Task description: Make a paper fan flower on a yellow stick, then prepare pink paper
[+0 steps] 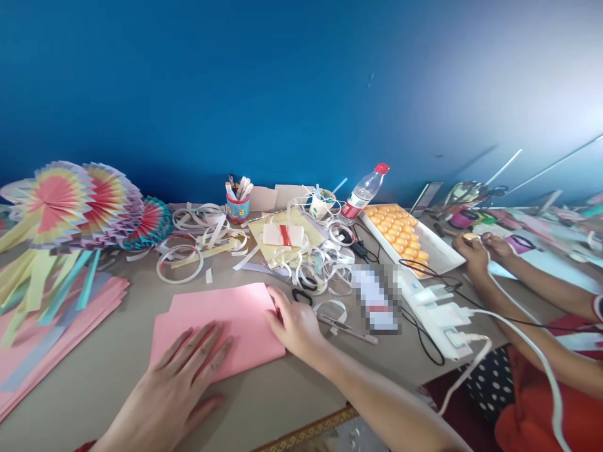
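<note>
A pink sheet of paper (230, 314), folded over with its layers offset at the left, lies on the table before me. My left hand (188, 364) rests flat on its lower part, fingers stretched out. At the paper's right edge, my right hand (294, 323) grips it, with the thumb on top and the other fingers partly hidden along the edge. Just beyond that hand are a black-handled tool (304, 296), partly covered, and curled white paper strips (325, 270). A pen-like stick (358, 334) lies to its right.
Pleated paper fans (61, 198) and stacked pink paper (94, 326) occupy the left. Behind are a tape roll (179, 279), pen cup (238, 207), bottle (362, 194) and tray of orange round pieces (396, 232). A power strip (436, 320) with cables separates me from a co-worker's hands (480, 251).
</note>
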The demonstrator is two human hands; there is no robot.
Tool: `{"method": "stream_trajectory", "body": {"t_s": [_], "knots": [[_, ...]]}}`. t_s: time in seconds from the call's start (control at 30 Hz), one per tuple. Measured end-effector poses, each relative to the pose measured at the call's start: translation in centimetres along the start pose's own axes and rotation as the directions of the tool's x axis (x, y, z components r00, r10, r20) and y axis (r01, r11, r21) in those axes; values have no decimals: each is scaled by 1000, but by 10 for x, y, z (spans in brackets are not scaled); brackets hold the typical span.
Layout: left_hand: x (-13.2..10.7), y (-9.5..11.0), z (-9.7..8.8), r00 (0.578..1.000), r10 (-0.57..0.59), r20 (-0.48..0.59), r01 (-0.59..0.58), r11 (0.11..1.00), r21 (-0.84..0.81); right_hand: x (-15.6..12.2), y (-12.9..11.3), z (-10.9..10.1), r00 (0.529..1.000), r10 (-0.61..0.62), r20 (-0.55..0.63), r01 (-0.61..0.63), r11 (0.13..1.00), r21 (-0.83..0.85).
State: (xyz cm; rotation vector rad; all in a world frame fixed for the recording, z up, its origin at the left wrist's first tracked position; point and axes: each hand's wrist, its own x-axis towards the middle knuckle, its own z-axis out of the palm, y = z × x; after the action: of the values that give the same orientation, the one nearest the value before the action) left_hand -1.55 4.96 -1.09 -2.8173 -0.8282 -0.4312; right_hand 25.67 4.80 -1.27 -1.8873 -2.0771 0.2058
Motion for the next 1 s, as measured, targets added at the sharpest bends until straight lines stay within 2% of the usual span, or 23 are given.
{"method": "stream_trajectory", "body": {"t_s": [0.17,0.33,0.57,0.73,0.87,1.0], "knots": [[-1,-8,0,999,16,48,-16,1000,-6,-2,3,0,999,-39,-28,40,998,40],[0,-12,3,999,28,32,-27,999,-23,-2,3,-2,998,-60,-31,62,994,92],[-1,-28,-3,1000,5,28,-5,1000,-22,-3,4,-6,998,-59,-14,61,988,140],[-6,-15,5,998,44,51,-43,999,-28,-4,4,-9,993,-109,-47,113,987,110],[-13,-7,13,997,27,75,-24,999,-39,-2,6,-11,975,-214,-53,220,946,237],[-14,-6,13,997,7,74,-5,1000,-28,3,6,-10,986,-164,-26,165,950,265]]}}
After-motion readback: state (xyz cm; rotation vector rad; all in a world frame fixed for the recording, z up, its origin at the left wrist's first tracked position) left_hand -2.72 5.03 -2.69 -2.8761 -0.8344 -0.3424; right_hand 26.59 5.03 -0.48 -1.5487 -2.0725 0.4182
